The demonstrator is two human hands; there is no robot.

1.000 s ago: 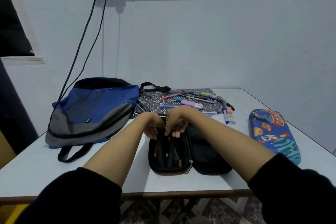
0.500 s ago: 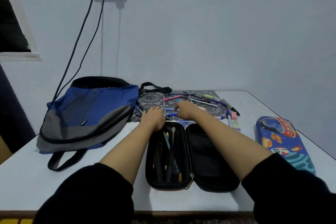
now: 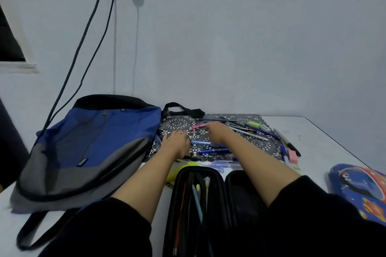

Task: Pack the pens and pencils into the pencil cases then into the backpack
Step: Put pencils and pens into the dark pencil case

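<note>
On the desk (image 3: pixel 325 131): pens (image 3: pixel 211 151) loose on a patterned mat (image 3: pixel 261 144), past the open black case (image 3: pixel 194 204)
Left hand (image 3: pixel 176 142): flat on mat, grip loose, empty
Right hand (image 3: pixel 217 131): by pink pen (image 3: pixel 200 126), grip can't tell
Backpack (image 3: pixel 94 146): far left

Blue-grey backpack (image 3: pixel 94 148), black-white patterned mat (image 3: pixel 259 144), pink pen (image 3: pixel 199 126)

Black pencil case (image 3: pixel 198 210) lies open holding pens; loose pens (image 3: pixel 211 151) scattered beyond; blue backpack (image 3: pixel 89 148) left.
</note>
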